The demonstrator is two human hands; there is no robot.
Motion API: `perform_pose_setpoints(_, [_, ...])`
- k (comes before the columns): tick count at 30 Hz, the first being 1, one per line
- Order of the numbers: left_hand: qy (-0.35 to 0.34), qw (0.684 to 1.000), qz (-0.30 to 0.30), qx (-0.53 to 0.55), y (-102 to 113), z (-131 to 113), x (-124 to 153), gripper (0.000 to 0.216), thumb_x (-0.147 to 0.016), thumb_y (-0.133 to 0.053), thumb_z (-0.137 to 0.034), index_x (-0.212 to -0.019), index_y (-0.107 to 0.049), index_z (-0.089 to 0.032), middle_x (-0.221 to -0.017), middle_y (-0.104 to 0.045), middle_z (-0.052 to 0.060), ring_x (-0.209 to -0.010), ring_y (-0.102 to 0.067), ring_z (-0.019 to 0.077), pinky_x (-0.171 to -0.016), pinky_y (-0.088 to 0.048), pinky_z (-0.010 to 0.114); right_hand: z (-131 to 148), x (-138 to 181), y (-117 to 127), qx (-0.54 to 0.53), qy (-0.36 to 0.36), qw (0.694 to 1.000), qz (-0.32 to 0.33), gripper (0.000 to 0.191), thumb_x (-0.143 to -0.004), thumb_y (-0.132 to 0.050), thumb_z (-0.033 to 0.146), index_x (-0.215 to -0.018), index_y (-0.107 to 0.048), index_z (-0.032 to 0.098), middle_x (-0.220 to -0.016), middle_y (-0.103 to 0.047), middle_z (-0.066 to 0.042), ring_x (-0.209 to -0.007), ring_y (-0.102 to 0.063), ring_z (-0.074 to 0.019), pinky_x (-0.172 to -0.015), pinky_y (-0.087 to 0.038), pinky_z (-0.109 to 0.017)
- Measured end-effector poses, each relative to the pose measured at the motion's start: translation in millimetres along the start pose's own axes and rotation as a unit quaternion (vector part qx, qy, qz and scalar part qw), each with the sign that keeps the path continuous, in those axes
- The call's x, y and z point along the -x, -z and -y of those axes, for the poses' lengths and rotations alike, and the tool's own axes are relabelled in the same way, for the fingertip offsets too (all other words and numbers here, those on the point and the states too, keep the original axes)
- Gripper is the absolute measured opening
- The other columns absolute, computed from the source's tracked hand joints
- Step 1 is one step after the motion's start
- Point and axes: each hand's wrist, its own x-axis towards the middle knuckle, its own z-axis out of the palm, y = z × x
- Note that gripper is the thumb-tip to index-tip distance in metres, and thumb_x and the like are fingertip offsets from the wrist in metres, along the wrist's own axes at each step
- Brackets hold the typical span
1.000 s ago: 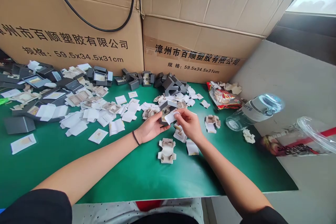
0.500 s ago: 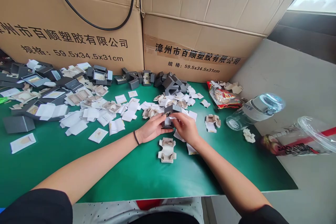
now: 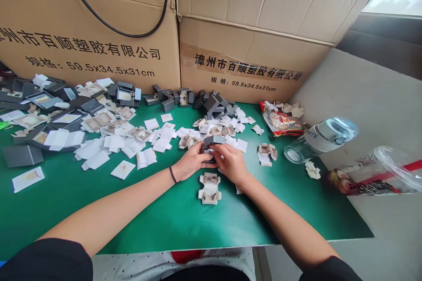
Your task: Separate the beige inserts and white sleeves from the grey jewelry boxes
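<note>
A small dark grey hinged box (image 3: pixel 214 140) is held between my two hands near the middle of the table. My left hand (image 3: pixel 191 162) wraps round its left side, fingers underneath and thumb at the front. Against the box's front and right side, my right hand (image 3: pixel 232 164) has its fingers curled in; a sliver of white shows there, and the fingertips are partly hidden. The lid stands partly open, tilted towards me. Just below the hands lies an unfolded white and beige paper insert (image 3: pixel 210 189), touched by neither hand.
Grey boxes (image 3: pixel 216 104) and white paper pieces (image 3: pixel 161 144) are heaped behind and left of my hands. Large cardboard cartons (image 3: pixel 244 61) line the green table's back (image 3: pixel 158 219). A red snack packet (image 3: pixel 280 123), a clear bottle (image 3: pixel 316 140) and a plastic cup (image 3: pixel 382 171) are at right.
The grey box has turned in my hands, and its lid now tilts over the front. My right fingers have moved lower and closer against it.
</note>
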Motion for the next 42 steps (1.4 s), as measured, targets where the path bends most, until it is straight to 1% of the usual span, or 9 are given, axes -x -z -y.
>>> perform_pose_setpoints(5, [-0.015,0.998,-0.05,-0.026,-3.2,4.1,-1.0,0.034,-0.071,-0.06,-0.009,-0.102,-0.05,-0.018,-0.105,-0.056,0.006,-0.091,-0.059,0.0196,-0.076,-0.056,0.045,1.8,-0.6,0.9,0.002,0.028,0.999,-0.016,0.02,-0.09,-0.044,0.017,-0.102,-0.06,0.02,-0.085,-0.068,-0.005,-0.074,-0.059,-0.0144,-0.064,-0.046,-0.025])
perform_pose_setpoints(9, [-0.003,0.997,-0.083,0.002,-3.3,4.0,-2.1,0.03,-0.073,-0.056,-0.009,-0.101,-0.05,-0.019,-0.11,-0.056,0.007,-0.092,-0.06,0.02,-0.076,-0.057,0.045,3.8,-2.2,5.2,-0.032,0.051,0.996,-0.066,0.023,-0.089,-0.043,0.014,-0.103,-0.059,0.02,-0.096,-0.067,-0.006,-0.08,-0.06,-0.0139,-0.067,-0.048,-0.025])
perform_pose_setpoints(12, [0.001,0.996,-0.088,0.024,-2.9,3.3,-2.5,0.033,-0.073,-0.055,-0.007,-0.103,-0.05,-0.02,-0.112,-0.057,0.007,-0.093,-0.061,0.0201,-0.075,-0.057,0.044,5.3,-2.3,8.9,-0.048,0.058,0.993,-0.086,0.023,-0.088,-0.042,0.013,-0.099,-0.061,0.02,-0.093,-0.065,-0.007,-0.079,-0.059,-0.014,-0.067,-0.047,-0.025])
perform_pose_setpoints(14, [-0.002,0.996,-0.088,0.023,-2.0,3.9,-2.8,0.035,-0.073,-0.055,-0.007,-0.105,-0.051,-0.021,-0.111,-0.058,0.007,-0.094,-0.06,0.0207,-0.074,-0.058,0.042,6.7,-1.9,10.7,-0.039,0.051,0.996,-0.063,0.021,-0.088,-0.043,0.017,-0.098,-0.062,0.021,-0.087,-0.064,-0.007,-0.077,-0.058,-0.0149,-0.066,-0.046,-0.026])
perform_pose_setpoints(16, [-0.01,0.996,-0.086,0.018,-1.0,5.2,-3.1,0.036,-0.073,-0.056,-0.008,-0.106,-0.051,-0.021,-0.109,-0.059,0.007,-0.093,-0.061,0.0209,-0.071,-0.058,0.04,8.4,-1.8,11.5,-0.017,0.044,0.999,-0.02,0.021,-0.089,-0.045,0.024,-0.1,-0.062,0.021,-0.083,-0.062,-0.006,-0.076,-0.057,-0.0158,-0.063,-0.045,-0.027])
perform_pose_setpoints(19, [-0.017,0.996,-0.083,0.013,-0.4,6.9,-3.2,0.036,-0.073,-0.056,-0.008,-0.106,-0.051,-0.021,-0.108,-0.059,0.007,-0.091,-0.061,0.0199,-0.069,-0.058,0.036,10.0,-2.5,11.1,0.015,0.031,0.999,0.029,0.026,-0.091,-0.044,0.031,-0.105,-0.062,0.021,-0.079,-0.06,-0.006,-0.075,-0.055,-0.0162,-0.058,-0.042,-0.026])
perform_pose_setpoints(24, [-0.011,0.997,-0.08,0.0,-2.9,5.1,-2.1,0.035,-0.075,-0.056,-0.01,-0.108,-0.048,-0.02,-0.108,-0.058,0.008,-0.092,-0.061,0.019,-0.072,-0.058,0.036,7.3,-3.0,9.0,0.044,0.001,0.998,0.037,0.031,-0.093,-0.039,0.034,-0.11,-0.061,0.02,-0.081,-0.059,-0.006,-0.077,-0.053,-0.0167,-0.058,-0.039,-0.026])
perform_pose_setpoints(33, [-0.025,0.996,-0.076,-0.027,-2.0,7.1,-2.4,0.031,-0.076,-0.055,-0.013,-0.105,-0.049,-0.02,-0.107,-0.058,0.008,-0.088,-0.062,0.0199,-0.069,-0.058,0.038,9.1,-4.4,11.2,0.092,0.032,0.993,0.065,0.032,-0.093,-0.039,0.037,-0.114,-0.06,0.025,-0.077,-0.055,-0.005,-0.074,-0.049,-0.0164,-0.05,-0.033,-0.026])
perform_pose_setpoints(42, [-0.041,0.996,-0.075,-0.034,0.0,12.2,-3.6,0.032,-0.077,-0.057,-0.018,-0.108,-0.051,-0.02,-0.106,-0.059,0.008,-0.087,-0.063,0.0211,-0.069,-0.057,0.042,9.8,-4.3,9.5,0.105,0.017,0.992,0.069,0.032,-0.094,-0.037,0.037,-0.112,-0.058,0.022,-0.082,-0.059,-0.006,-0.077,-0.05,-0.0186,-0.053,-0.036,-0.028])
